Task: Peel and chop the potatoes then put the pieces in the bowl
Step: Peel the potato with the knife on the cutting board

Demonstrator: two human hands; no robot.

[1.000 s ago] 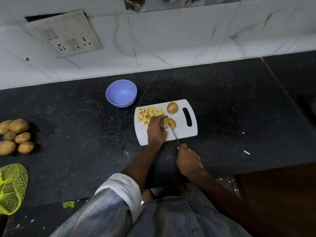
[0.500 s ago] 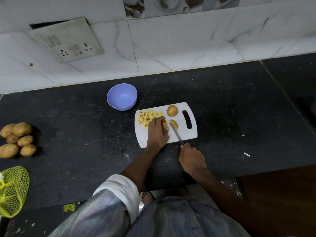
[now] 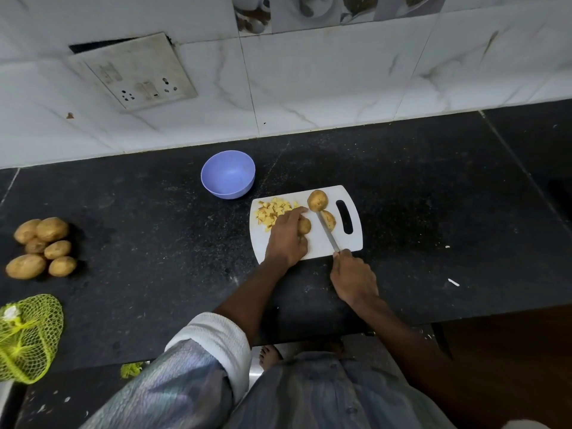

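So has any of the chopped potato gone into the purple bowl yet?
No, the purple bowl shows only its bare inside, while the chopped pieces lie on the white cutting board.

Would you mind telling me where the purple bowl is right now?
In the head view the purple bowl stands on the black counter, just beyond the far left corner of the white cutting board and apart from it, near the tiled wall.

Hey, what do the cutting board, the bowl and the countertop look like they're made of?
Cutting board: probably plastic, plain white, thin, with a moulded slot handle. Bowl: looks like matte lavender plastic, evenly coloured with a soft sheen; melamine is possible. Countertop: seems polished black stone, likely granite, judging by fine pale speckles and a seam line.
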